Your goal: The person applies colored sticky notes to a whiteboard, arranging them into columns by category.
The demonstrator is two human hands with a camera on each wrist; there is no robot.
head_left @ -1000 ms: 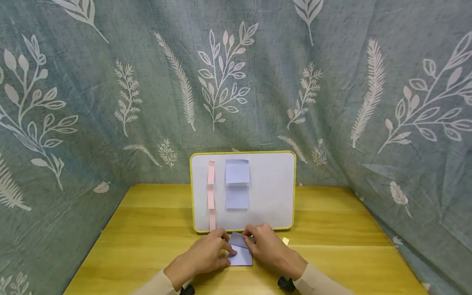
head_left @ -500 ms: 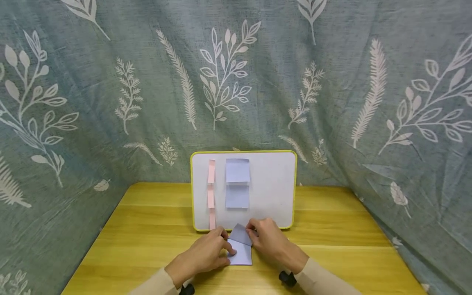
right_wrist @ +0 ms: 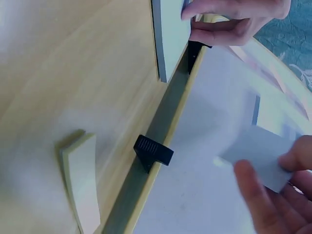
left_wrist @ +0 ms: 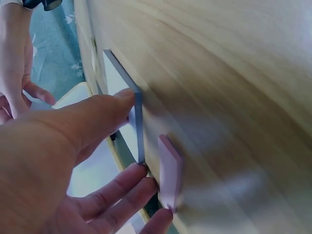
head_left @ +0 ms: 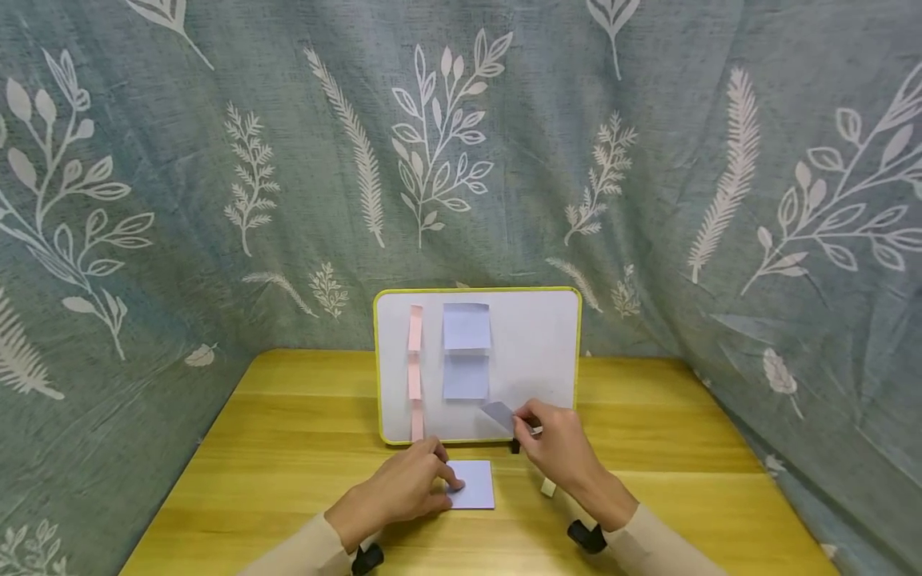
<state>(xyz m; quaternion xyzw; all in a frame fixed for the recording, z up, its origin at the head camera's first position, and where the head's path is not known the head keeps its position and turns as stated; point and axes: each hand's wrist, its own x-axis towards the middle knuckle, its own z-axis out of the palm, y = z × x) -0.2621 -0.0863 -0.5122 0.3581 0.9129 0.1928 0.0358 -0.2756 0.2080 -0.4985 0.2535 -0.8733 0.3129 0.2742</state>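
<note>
Between thumb and fingers, my right hand (head_left: 560, 446) pinches a single blue sticky note (head_left: 497, 414), held tilted before the lower part of the whiteboard (head_left: 536, 348); the right wrist view shows this note (right_wrist: 261, 153) off the board. My left hand (head_left: 412, 482) holds down the blue sticky note pad (head_left: 477, 490) on the table, one finger on its top. In the left wrist view the thumb lies at the pad's (left_wrist: 140, 122) edge and other fingers at its corner. Two blue notes (head_left: 467, 326) and a column of pink strips (head_left: 415, 330) stick to the board.
A pink strip pad (left_wrist: 169, 168) lies beside the left fingers. Under the right forearm is a pale yellow strip pad (head_left: 548, 487). The yellow-rimmed board stands on black feet (right_wrist: 152, 150) on the wooden table (head_left: 302, 416), a leafy curtain (head_left: 324, 144) behind.
My right hand has peeled the top blue note off the pad and carried it up and right towards the board. My left hand keeps its place on the pad.
</note>
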